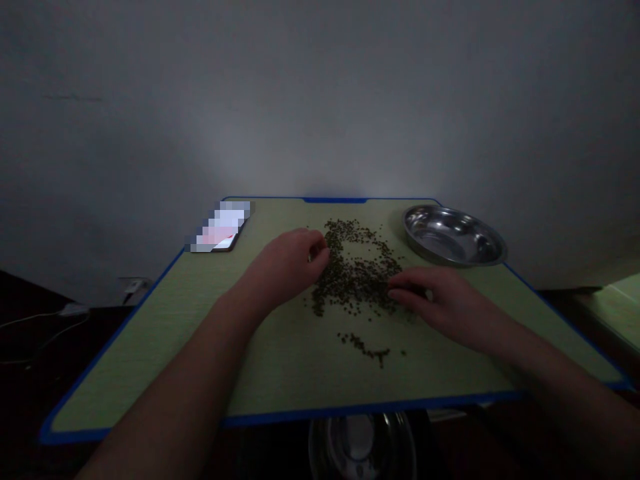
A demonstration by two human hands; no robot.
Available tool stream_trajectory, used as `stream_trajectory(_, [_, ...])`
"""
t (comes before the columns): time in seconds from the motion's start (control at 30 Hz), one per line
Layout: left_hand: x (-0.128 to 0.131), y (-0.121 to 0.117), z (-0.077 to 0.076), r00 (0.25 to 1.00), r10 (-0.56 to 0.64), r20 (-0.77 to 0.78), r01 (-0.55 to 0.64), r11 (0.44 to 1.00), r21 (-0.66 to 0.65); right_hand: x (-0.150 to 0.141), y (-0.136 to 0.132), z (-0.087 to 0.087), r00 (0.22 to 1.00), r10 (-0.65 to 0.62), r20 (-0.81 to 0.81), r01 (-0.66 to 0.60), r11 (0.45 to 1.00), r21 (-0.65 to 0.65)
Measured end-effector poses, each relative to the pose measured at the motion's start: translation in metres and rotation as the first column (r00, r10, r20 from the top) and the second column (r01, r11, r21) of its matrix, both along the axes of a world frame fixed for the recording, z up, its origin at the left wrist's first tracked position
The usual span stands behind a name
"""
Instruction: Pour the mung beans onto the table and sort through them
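Touching the dark seeds (pixel 357 275) strewn mid-desk (pixel 285 373), the right hand (pixel 443 293) has narrowly parted fingers; the left hand (pixel 295 260), fingers curled, sits at their left edge (whether either pinches a seed, I cannot tell). The smartphone (pixel 223 230) screen is pixelated beyond reading. A shallow metal basin (pixel 445 239), far right, shows its shiny bottom; a second metal bowl (pixel 363 445) sits below the near edge.

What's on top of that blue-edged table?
Small dark grains lie scattered across the middle, with a metal bowl at the far right and a phone at the far left. Anything beneath the left hand, right hand or bowl is covered.
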State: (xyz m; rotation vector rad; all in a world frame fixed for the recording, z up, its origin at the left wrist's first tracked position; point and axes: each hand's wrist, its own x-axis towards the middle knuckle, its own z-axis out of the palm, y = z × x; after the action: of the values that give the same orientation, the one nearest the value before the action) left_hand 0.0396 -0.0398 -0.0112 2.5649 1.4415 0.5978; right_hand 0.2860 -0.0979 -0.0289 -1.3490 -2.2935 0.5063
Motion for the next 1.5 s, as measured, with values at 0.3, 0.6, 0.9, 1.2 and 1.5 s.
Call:
stream_trajectory(0.3, [0.001, -0.001, 0.000, 1.000, -0.003, -0.003, 0.003, 1.000, -0.006, -0.008, 0.009, -0.003, 0.999, 0.039, 0.036, -0.040, 0.999, 0.016])
stream_trajectory(0.6, [0.001, -0.001, -0.001, 1.000, -0.010, 0.011, 0.010, 1.000, -0.006, -0.011, 0.007, -0.001, 0.997, 0.059, 0.049, -0.060, 0.998, 0.019])
stream_trajectory(0.9, [0.001, -0.001, -0.001, 1.000, -0.015, -0.007, 0.015, 1.000, -0.013, -0.013, 0.002, -0.001, 0.995, 0.077, 0.067, -0.079, 0.996, 0.030])
stream_trajectory(1.2, [0.001, -0.002, -0.001, 1.000, -0.020, -0.019, 0.019, 1.000, -0.017, -0.014, 0.003, 0.001, 0.993, 0.077, 0.088, -0.079, 0.997, 0.020])
stream_trajectory(1.5, [0.000, -0.001, -0.003, 0.999, -0.031, -0.022, 0.031, 1.000, -0.004, -0.016, 0.003, 0.002, 0.993, 0.050, 0.110, -0.049, 0.999, -0.006])
